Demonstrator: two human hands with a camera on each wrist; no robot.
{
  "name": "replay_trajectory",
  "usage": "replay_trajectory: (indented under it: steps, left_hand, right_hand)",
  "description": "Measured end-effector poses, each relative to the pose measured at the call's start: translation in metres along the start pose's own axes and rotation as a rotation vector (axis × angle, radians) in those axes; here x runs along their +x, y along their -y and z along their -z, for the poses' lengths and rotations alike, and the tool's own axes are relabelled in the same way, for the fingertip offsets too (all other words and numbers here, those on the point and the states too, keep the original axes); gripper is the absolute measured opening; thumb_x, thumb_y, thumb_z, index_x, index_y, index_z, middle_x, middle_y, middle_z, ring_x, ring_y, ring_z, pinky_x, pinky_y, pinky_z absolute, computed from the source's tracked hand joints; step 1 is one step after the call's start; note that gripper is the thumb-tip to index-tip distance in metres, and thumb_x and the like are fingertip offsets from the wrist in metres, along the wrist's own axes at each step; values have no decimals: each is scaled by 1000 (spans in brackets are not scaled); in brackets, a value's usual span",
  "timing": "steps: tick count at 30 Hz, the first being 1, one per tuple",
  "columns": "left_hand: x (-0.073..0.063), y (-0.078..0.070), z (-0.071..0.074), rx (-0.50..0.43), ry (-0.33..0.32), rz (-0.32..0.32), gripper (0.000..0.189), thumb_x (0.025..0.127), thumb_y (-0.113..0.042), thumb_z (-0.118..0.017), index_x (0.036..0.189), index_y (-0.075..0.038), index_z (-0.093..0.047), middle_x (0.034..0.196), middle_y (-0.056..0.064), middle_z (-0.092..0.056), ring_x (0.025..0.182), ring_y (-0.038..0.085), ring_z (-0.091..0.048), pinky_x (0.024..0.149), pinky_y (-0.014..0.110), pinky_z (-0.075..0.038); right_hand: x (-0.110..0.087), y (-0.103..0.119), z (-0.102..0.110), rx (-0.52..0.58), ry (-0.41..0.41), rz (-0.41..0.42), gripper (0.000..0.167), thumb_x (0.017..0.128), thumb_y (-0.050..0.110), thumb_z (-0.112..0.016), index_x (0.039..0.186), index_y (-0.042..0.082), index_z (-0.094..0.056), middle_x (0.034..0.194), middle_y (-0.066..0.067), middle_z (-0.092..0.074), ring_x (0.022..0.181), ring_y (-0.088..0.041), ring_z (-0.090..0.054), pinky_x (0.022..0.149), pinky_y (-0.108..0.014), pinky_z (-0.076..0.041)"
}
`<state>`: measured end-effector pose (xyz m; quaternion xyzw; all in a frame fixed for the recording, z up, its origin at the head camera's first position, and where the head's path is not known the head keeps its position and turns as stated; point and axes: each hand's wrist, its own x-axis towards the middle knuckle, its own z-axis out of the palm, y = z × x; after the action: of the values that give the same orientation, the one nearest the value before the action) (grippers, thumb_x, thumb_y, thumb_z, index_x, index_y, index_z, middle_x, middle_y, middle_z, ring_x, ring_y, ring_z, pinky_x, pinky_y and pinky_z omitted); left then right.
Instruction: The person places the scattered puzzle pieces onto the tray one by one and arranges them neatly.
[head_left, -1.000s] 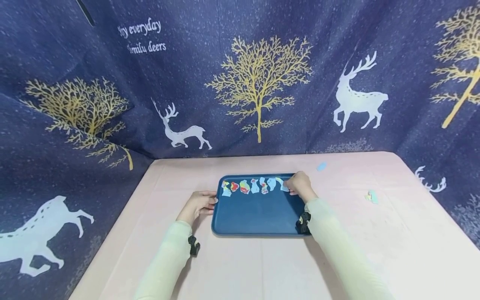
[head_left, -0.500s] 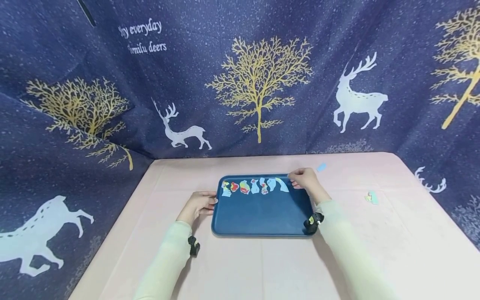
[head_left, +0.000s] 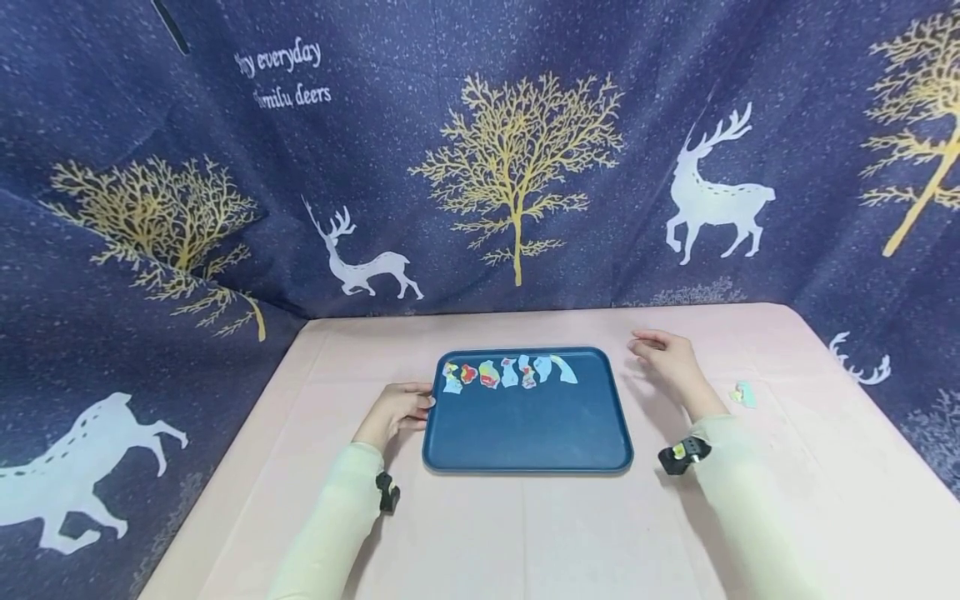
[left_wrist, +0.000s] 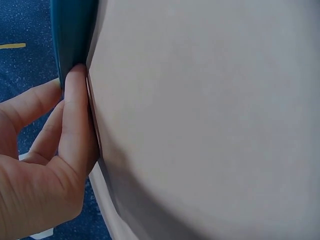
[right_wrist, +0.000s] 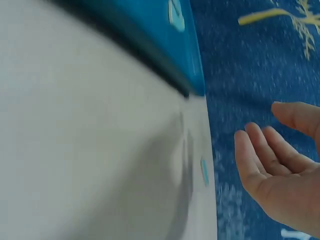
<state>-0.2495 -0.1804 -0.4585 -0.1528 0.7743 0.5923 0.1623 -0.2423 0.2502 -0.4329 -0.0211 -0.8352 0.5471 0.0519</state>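
A dark blue rectangular tray (head_left: 528,425) lies on the table. Along its far side runs a row of small, irregular printed pieces (head_left: 489,374), pale blue with red and yellow, ending at a curved pale blue piece (head_left: 564,369). At the tray's left rim, my left hand (head_left: 397,410) holds the edge; the left wrist view shows its fingers (left_wrist: 75,110) against the rim. Right of the tray, my right hand (head_left: 669,362) hovers with nothing in it, thumb and fingers apart. A light blue piece (right_wrist: 204,171) lies on the table near it; the head view hides this piece behind the hand.
Another printed piece (head_left: 742,394), pale green and yellow, lies farther right on the pink tablecloth (head_left: 480,542). A dark blue curtain (head_left: 360,167) with deer and trees hangs behind and beside the table.
My right hand has let go of the curved piece at the row's right end and moved right, off the tray, towards the loose light blue piece. The left hand stays put.
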Motion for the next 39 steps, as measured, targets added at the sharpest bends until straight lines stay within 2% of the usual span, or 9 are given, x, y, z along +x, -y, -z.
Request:
replay_trajectory:
  steps: [5,9,11,13,18,25,28,31,39]
  left_hand:
    - [1,3,-1,6,9,-2,42,86,5,-62,128,2,-59,78,8,-63,63,15,-59,65,32,-61]
    - [1,4,0,10,6,-5,41,86,4,-63,127,1,-59,78,8,-63,63,15,-59,64,31,-61]
    - [2,4,0,10,3,-4,41,86,4,-63,127,1,-59,77,8,-63,62,14,-59,63,31,-61]
    - [2,3,1,10,1,-4,41,86,4,-63,127,1,-60,77,7,-63,61,14,-59,63,31,-61]
    - [2,3,1,7,-1,-1,41,86,4,-63,127,0,-60,78,8,-64,63,14,-60,65,31,-61]
    - [0,3,0,3,5,-2,41,86,5,-63,127,2,-59,77,9,-63,62,15,-59,65,32,-61]
    - [0,3,-1,6,6,-3,41,86,5,-62,127,2,-59,77,9,-64,62,15,-59,65,33,-61]
    - [-1,3,0,7,7,-2,41,86,5,-63,127,2,-59,78,9,-64,63,15,-59,65,33,-61]
    - [-1,1,1,-2,11,-16,42,86,5,-62,128,4,-57,77,8,-63,61,15,-58,65,32,-61]
  right_hand:
    - [-14,-16,28,-27,-68,-16,48,96,16,-57,135,-10,-46,121,-28,-59,76,14,-54,75,-13,-54]
    - [-23,-26,49,11,-104,-30,49,95,14,-59,135,-12,-45,101,4,-69,78,13,-57,74,-10,-53]
    - [-27,-30,58,23,-113,-21,50,95,13,-59,134,-13,-44,90,21,-65,78,13,-58,72,-8,-52]
    - [-30,-33,65,46,-117,-20,51,94,12,-60,134,-15,-42,84,30,-59,78,12,-59,71,-7,-51]
    - [-35,-43,81,40,-136,-48,54,94,13,-60,135,-16,-40,82,33,-57,75,15,-57,69,-7,-51]
    - [-41,-64,101,-96,-151,-109,57,96,26,-58,137,-9,-43,80,40,-52,74,22,-50,68,-2,-45]
    - [-44,-70,108,-107,-147,-140,58,95,26,-58,139,-9,-41,80,41,-51,74,22,-50,68,-2,-46]
    - [-49,-75,115,-85,-137,-160,61,94,24,-60,139,-11,-38,82,38,-53,72,20,-51,66,-4,-49]
    - [-53,-81,122,97,-93,-206,68,89,9,-65,140,-18,-28,81,34,-57,73,15,-56,67,-6,-50]
